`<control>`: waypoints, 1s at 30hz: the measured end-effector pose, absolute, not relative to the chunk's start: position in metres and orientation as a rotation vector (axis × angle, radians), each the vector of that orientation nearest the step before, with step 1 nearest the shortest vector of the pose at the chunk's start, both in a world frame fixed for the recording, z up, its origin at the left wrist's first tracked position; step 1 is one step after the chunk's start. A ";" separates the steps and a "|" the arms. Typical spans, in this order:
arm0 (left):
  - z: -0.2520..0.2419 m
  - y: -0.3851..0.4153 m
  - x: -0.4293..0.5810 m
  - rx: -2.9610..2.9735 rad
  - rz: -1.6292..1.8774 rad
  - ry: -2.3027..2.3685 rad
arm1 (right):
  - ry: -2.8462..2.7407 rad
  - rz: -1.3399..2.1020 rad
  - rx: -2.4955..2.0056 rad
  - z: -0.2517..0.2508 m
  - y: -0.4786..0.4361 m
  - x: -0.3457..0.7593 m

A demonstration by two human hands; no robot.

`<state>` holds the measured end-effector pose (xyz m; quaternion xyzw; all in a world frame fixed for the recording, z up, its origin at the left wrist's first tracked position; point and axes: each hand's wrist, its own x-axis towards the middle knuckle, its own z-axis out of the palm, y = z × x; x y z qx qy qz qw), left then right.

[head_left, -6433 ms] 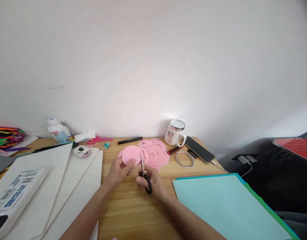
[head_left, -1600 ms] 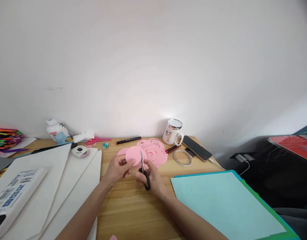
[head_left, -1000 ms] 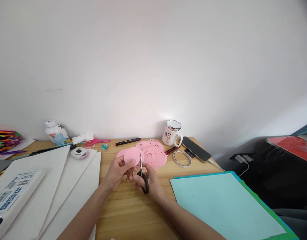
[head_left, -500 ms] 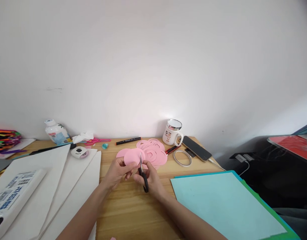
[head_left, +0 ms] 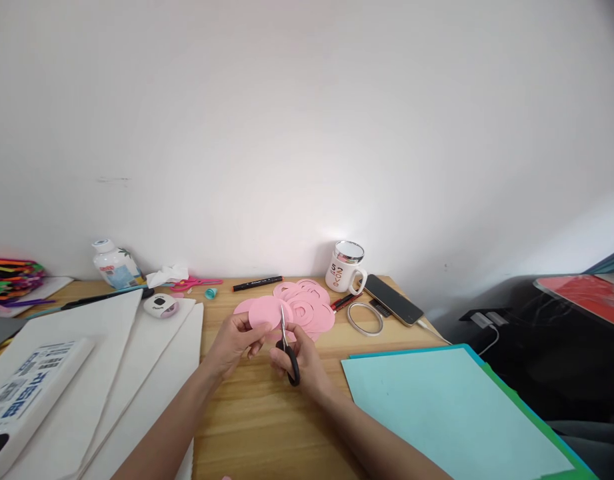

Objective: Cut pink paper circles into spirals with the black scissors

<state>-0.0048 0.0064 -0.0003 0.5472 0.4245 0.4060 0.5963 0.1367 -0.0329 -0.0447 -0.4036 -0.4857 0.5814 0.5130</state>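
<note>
Between the thumb and fingers of my left hand (head_left: 237, 343) is a round piece of pink paper (head_left: 265, 311), held up above the desk. My right hand (head_left: 303, 360) grips black-handled scissors (head_left: 289, 353), whose blades point away from me at the paper's right edge. Whether the blades are cutting into it I cannot tell. Just behind both hands lies a loose pile of pink paper pieces (head_left: 311, 310), some with curved cuts in them.
A mug (head_left: 341, 270), a phone (head_left: 395, 299) and a tape ring (head_left: 365, 319) stand or lie at the back right. Light blue sheets (head_left: 437, 407) cover the right front. White sheets (head_left: 171, 387) lie left; a black marker (head_left: 257, 283) rests near the wall.
My right hand and the scissors have shifted very slightly right, and the blades look closer together. The pink paper stays in my left hand, almost unmoved.
</note>
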 end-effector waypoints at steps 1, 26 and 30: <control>0.001 0.007 -0.005 1.268 0.943 0.984 | -1.165 1.398 -0.968 -0.045 -0.033 0.137; 0.002 0.002 -0.001 1.248 0.921 0.980 | -1.120 1.430 -0.872 -0.045 -0.034 0.133; 0.002 0.002 0.000 1.247 0.922 0.994 | -1.127 1.452 -0.846 -0.045 -0.033 0.134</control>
